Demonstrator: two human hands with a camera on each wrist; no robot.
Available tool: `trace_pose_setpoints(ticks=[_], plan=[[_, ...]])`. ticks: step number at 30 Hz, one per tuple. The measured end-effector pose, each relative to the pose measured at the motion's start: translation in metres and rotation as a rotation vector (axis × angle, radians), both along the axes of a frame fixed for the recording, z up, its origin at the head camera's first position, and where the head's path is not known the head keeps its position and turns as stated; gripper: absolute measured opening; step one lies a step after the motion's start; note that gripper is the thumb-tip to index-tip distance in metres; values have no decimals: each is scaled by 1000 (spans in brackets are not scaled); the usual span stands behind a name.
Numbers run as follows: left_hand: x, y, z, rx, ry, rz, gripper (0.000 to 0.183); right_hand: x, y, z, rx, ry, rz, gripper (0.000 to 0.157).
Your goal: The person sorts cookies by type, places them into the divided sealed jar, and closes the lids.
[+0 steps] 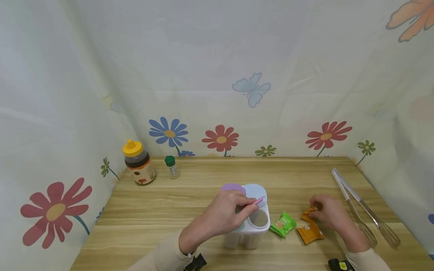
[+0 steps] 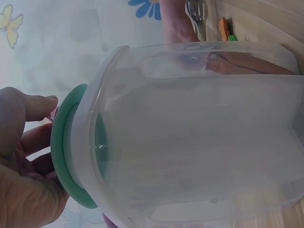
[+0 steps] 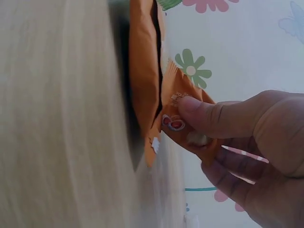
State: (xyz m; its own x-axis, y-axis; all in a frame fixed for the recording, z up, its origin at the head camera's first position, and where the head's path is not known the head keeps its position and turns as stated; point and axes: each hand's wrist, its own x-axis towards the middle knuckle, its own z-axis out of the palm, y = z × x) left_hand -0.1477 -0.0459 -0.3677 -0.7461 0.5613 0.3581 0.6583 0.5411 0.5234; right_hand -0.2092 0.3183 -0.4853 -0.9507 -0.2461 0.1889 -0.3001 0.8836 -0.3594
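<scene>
My left hand (image 1: 225, 212) pinches a pink lid (image 1: 259, 200), seen edge-on, over a clear plastic container (image 1: 249, 235) with a white top. Purple (image 1: 232, 187), light blue (image 1: 255, 192) and green (image 2: 59, 147) lids cover three of its openings; the front right opening (image 1: 259, 218) is uncovered. On the right, my right hand (image 1: 330, 214) pinches an orange snack packet (image 3: 183, 114) between thumb and fingers. A second orange packet (image 1: 310, 233) lies on the table just beside it. Between that packet and the container is a green packet (image 1: 283, 225).
Metal tongs (image 1: 362, 209) lie along the right side of the wooden table (image 1: 196, 169). At the back left stand a yellow-capped jar (image 1: 139, 163) and a small green-capped shaker bottle (image 1: 171, 167). A flower-printed curtain (image 1: 190, 94) rises behind the table.
</scene>
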Motion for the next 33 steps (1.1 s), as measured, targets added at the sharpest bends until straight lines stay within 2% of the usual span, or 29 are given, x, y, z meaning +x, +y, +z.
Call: trace_pose_setpoints(ticks=[11, 22, 33], plan=[[0, 1, -1, 12, 42, -6, 27, 3, -4, 5, -10, 58, 12, 26], [1, 0, 0, 3, 18, 9, 29, 7, -10, 16, -87, 91, 52, 25], [0, 0, -1, 5, 15, 7, 30, 15, -21, 32, -105, 139, 88, 22]])
